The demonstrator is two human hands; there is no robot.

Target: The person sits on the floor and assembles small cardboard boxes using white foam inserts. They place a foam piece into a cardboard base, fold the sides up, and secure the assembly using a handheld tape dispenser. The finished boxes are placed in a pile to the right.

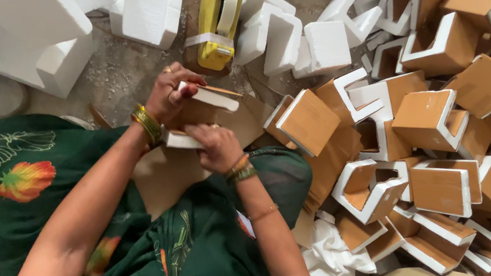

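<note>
Two hands clamped on foam bracket (203,119), left hand (170,94) above, right hand (217,147) below, yellow tape dispenser (220,16) beyond

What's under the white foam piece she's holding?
Under the white foam piece, between the left hand and right hand, lies brown cardboard over the green dress. The hands cover the foam's middle, so what lies beneath there is hidden.

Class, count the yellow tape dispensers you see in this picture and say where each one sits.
1. The yellow tape dispenser stands on the floor at top centre, between white foam blocks, beyond the person's hands. Others may be hidden under the piles.
</note>
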